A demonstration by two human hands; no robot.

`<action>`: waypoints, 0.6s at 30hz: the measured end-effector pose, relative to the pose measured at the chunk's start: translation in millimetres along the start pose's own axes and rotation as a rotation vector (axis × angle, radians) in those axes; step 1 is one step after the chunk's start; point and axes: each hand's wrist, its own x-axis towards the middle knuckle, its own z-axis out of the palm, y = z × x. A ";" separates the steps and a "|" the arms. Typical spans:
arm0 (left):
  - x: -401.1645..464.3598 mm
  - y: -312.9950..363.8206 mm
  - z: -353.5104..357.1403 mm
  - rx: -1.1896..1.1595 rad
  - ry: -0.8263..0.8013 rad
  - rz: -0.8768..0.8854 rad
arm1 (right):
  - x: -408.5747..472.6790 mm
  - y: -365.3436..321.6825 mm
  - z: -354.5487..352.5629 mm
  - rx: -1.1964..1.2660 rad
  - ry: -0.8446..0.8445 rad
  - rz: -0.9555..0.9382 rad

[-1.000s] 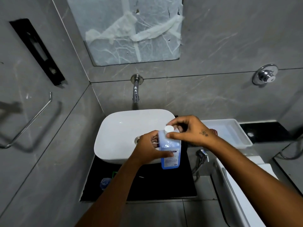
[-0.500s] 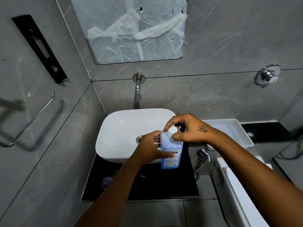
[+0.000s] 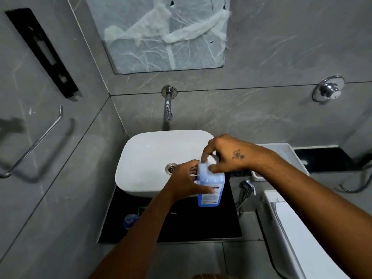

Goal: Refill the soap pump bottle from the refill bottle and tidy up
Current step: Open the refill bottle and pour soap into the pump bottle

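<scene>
The left hand (image 3: 186, 183) wraps its grip closed around the body of the blue refill bottle (image 3: 211, 188), upright at the basin's (image 3: 145, 158) four o'clock edge, over the black desk (image 3: 201, 224); the right hand (image 3: 227, 156) comes in from three o'clock, fingertips (image 3: 205, 158) pinched shut on the white cap (image 3: 211, 159) at the bottle's top. A small blue bottle (image 3: 129, 219) sits on the desk at seven o'clock of the basin, partly hidden by the left forearm; the tap (image 3: 168, 109) hangs at the basin's twelve o'clock.

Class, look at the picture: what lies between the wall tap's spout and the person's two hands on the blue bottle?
In the head view, only the white basin with its drain lies between the tap and the hands; nothing else is there.
</scene>
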 end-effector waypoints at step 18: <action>-13.3 -22.7 11.0 0.082 0.103 0.000 | -34.6 78.0 83.7 0.477 0.451 0.276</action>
